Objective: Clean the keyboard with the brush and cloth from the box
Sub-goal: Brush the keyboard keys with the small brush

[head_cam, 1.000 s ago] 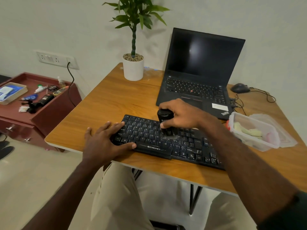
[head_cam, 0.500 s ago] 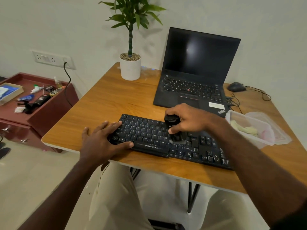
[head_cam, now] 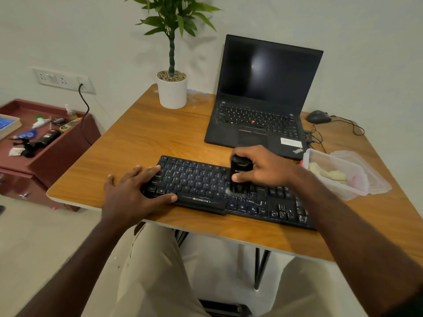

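Note:
A black keyboard [head_cam: 201, 186] lies near the front edge of the wooden table [head_cam: 146, 136]. My right hand [head_cam: 263, 167] is closed around a black cylindrical brush [head_cam: 238, 172], held upright with its bristles down on the keys near the keyboard's middle. My left hand [head_cam: 132, 193] lies flat with spread fingers on the keyboard's left end, thumb at its front edge. A clear plastic box [head_cam: 334, 177] stands at the right with a pale yellowish cloth [head_cam: 325, 172] inside it.
An open black laptop [head_cam: 263, 99] stands behind the keyboard. A potted plant [head_cam: 172, 90] is at the back left, a mouse [head_cam: 318, 116] with cables at the back right. The box's lid [head_cam: 366, 170] lies beside it. A red cabinet [head_cam: 41, 143] with small items stands left.
My right hand has swept the brush rightward along the keys and then slightly back. My left hand has stayed on the keyboard's left end. The camera view has shifted a little.

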Demonstrator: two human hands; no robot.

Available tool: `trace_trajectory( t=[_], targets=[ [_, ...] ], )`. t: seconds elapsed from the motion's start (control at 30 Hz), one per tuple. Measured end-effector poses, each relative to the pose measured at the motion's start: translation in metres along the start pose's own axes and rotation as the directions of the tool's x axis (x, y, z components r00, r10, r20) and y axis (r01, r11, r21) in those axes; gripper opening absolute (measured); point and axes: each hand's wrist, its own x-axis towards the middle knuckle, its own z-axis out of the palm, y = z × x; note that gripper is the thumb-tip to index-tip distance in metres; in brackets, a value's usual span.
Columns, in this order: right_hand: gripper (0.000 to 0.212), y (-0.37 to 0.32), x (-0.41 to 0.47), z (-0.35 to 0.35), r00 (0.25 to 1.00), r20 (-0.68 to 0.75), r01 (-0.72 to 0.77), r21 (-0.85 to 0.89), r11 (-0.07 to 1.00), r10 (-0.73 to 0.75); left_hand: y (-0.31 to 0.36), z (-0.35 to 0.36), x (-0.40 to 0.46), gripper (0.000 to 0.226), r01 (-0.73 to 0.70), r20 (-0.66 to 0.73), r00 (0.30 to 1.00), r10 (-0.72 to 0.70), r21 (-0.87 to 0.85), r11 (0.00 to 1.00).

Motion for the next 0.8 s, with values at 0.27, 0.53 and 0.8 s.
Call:
trace_trajectory(
  t=[0.27,0.53,0.8],
  targets=[
    [0.025,-0.012,0.005,0.001,0.978,-0.201,0.071,0.099,0.993,-0.05,0.002,-0.001,0.0,0.106,-0.001,-0.009,1.0,0.001,-0.018,1.0],
    [0.021,0.002,-0.008,0.002,0.999,-0.027,0.032,0.003,0.999,-0.032,0.0,0.0,0.0,0.105,-0.011,-0.001,1.0,0.011,-0.002,1.0],
    [0.021,0.022,-0.035,-0.034,0.988,-0.144,-0.047,0.069,0.996,0.056,-0.002,0.002,0.001,0.105,-0.012,-0.005,1.0,0.012,0.008,1.0]
  ],
)
